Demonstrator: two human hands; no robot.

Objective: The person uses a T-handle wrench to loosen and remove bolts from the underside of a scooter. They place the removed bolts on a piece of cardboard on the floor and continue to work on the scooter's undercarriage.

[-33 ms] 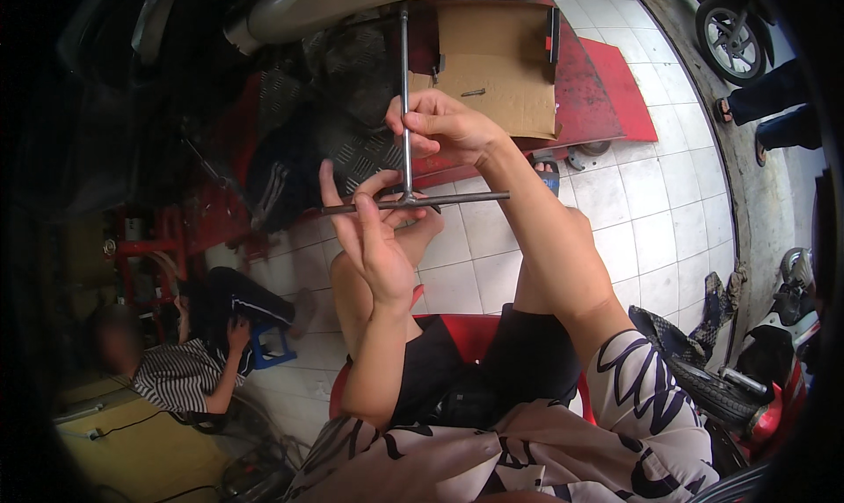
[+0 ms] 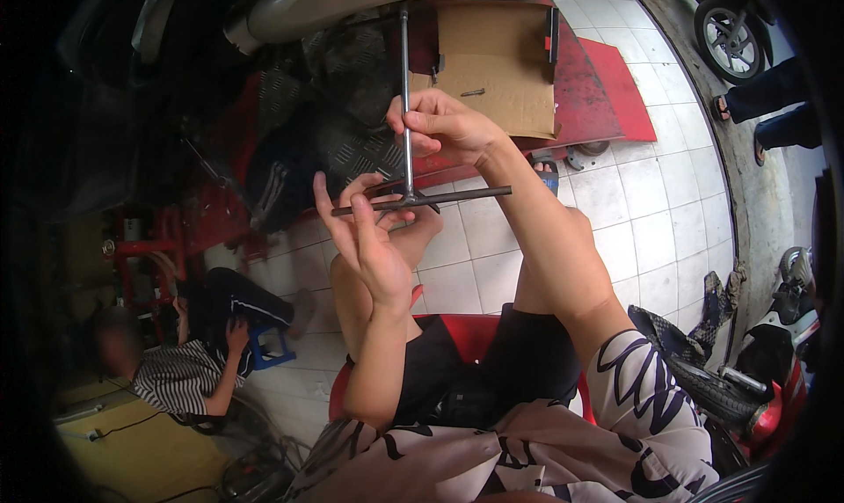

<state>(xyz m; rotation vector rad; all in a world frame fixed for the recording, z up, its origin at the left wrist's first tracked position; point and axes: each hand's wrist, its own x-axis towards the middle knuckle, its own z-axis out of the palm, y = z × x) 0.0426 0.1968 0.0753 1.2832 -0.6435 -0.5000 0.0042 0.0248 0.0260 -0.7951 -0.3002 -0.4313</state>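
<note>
**T-handle wrench held up under the motorbike**

Above the person's knees, the steel T-handle wrench points up at the motorbike. Right hand clamps its shaft; left hand, fingers spread, touches the crossbar. It looks rigid, fairly heavy and smooth; the crossbar gives the surest hold.

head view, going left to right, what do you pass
Person in a striped shirt → left hand → T-handle wrench → right hand → cardboard sheet → scooter wheel
</note>
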